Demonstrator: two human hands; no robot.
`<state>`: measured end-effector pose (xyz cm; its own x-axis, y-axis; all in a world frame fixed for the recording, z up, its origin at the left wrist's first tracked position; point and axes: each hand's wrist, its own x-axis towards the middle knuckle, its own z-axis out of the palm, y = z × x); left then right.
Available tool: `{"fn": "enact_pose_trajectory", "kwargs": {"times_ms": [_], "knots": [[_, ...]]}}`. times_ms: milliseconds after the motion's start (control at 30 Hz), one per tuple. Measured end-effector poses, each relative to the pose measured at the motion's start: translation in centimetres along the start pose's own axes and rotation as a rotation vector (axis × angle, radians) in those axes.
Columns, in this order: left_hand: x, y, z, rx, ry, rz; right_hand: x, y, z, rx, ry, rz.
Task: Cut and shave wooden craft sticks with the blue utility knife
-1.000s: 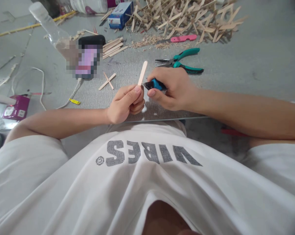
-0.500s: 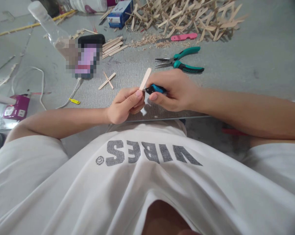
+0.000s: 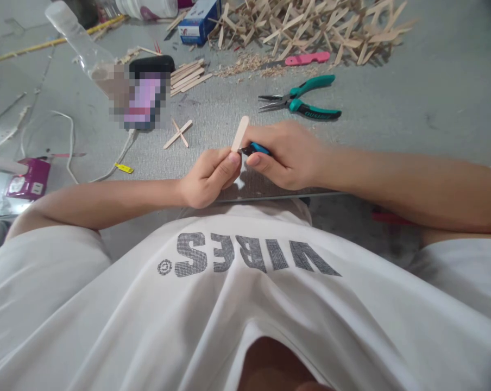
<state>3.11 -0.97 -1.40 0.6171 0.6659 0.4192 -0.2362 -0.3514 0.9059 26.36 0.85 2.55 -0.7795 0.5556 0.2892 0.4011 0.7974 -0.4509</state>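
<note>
Between its thumb and fingers, my left hand (image 3: 211,176) pinches a wooden craft stick (image 3: 240,133) that points up and slightly right. My right hand (image 3: 288,155) is wrapped round a small blue-and-black hand tool (image 3: 258,149); its dark tip meets the stick's right edge near my left thumb. Most of that tool is hidden in my palm, so its exact kind cannot be made out. Two sticks crossed into an X (image 3: 179,134) lie on the table left of my hands. Just beyond my right hand rest teal-handled needle-nose pliers (image 3: 298,100), jaws pointing left.
A heap of crossed sticks (image 3: 310,27) covers the far side, with wood shavings (image 3: 245,64) and a pink-handled knife (image 3: 306,58) before it. Loose sticks (image 3: 188,77), a blue box (image 3: 199,21), a blurred phone (image 3: 144,100), a cable (image 3: 107,172) and a clear bottle (image 3: 80,46) stand leftward.
Both hands, with the stick and the tool, have shifted slightly down. The tool stays at the stick's edge, and the things on the table lie as before.
</note>
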Motion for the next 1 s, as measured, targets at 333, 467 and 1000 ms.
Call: {"fn": "enact_pose_trajectory", "kwargs": {"times_ms": [333, 467, 1000], "knots": [[0.7, 1.9, 1.7, -0.321, 0.163, -0.141, 0.0, -0.3, 1.2, -0.141, 0.263, 0.112], [1.0, 1.6, 1.6, -0.333, 0.199, -0.159, 0.0, 0.0, 2.2, -0.169, 0.396, 0.079], [0.7, 2.3, 1.4, -0.310, 0.174, -0.161, 0.0, 0.8, 1.5, -0.084, 0.291, -0.001]]}}
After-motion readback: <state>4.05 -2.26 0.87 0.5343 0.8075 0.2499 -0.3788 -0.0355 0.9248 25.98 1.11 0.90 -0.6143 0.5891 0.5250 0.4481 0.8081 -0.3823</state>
